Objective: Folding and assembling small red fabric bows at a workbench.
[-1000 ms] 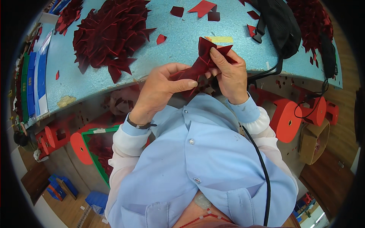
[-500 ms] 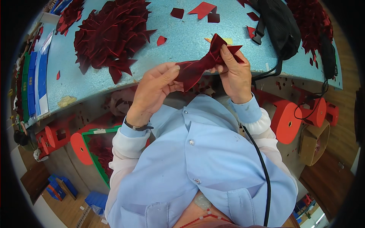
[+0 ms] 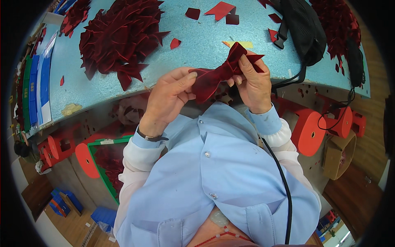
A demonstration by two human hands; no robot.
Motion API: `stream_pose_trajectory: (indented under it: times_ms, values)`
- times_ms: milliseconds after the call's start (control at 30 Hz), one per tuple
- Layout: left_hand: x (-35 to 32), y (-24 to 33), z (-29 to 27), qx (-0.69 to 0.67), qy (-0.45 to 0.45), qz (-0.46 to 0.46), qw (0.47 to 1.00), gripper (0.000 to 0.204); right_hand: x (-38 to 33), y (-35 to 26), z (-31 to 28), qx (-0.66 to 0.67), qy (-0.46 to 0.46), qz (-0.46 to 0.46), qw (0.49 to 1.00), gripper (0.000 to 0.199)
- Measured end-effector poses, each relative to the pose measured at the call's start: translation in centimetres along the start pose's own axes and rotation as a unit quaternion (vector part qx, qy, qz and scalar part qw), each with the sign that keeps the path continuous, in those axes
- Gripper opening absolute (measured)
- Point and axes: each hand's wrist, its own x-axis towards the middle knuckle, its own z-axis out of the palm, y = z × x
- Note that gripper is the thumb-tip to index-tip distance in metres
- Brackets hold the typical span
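Stretched between my two hands is a dark red velvet ribbon bow point(image 3: 222, 72), held just over the table's near edge. My left hand point(image 3: 170, 90) pinches the bow's left end between thumb and fingers. At the other end, my right hand point(image 3: 253, 80) grips the right loop, thumb in front and fingers behind. The bow's knot lies in the middle, between the hands. Beyond my left hand, a big heap of similar dark red bows point(image 3: 121, 37) rests on the light blue table point(image 3: 181, 53).
Ribbon scraps point(image 3: 192, 13) and a yellow strip point(image 3: 242, 44) lie on the table. A black bag point(image 3: 304, 33) sits at the right, near another bow heap point(image 3: 335, 29). Below are red stools point(image 3: 308, 131), a green crate point(image 3: 108, 173) of dark red pieces and a cardboard box point(image 3: 339, 156).
The bow and its right loop have shifted slightly downward and turned a little. Both hands keep their hold, with only small finger movements.
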Motion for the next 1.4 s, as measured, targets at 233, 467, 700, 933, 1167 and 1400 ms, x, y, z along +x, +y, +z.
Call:
stream_pose_trajectory:
  times_ms: [233, 467, 700, 933, 1167, 1400]
  values:
    - [0.1, 0.5, -0.4, 0.173, -0.007, 0.135, 0.976, 0.021, 0.3, -0.6, -1.9, -0.105, -0.109, -0.055, 0.987, 0.023]
    - [-0.2, 1.2, 0.7, 0.155, 0.008, 0.14, 0.978, 0.02, 0.0, -1.1, -2.0, -0.128, -0.125, -0.046, 0.983, 0.025]
    - [0.3, 0.8, 0.6, 0.167, 0.014, 0.137, 0.976, 0.019, -0.2, -0.9, -1.1, -0.136, -0.083, -0.033, 0.987, 0.025]
    - [0.9, -0.2, 1.6, 0.104, 0.061, 0.142, 0.983, 0.019, 0.0, -0.2, -1.0, -0.077, -0.04, 0.001, 0.996, 0.024]
    - [1.0, -0.7, 1.2, 0.066, 0.067, 0.154, 0.984, 0.019, -0.2, -0.5, -0.6, -0.079, -0.061, -0.014, 0.995, 0.024]
    - [0.9, -1.0, 1.4, 0.06, 0.063, 0.156, 0.984, 0.018, -0.1, -0.5, -0.4, -0.077, -0.04, -0.01, 0.996, 0.022]
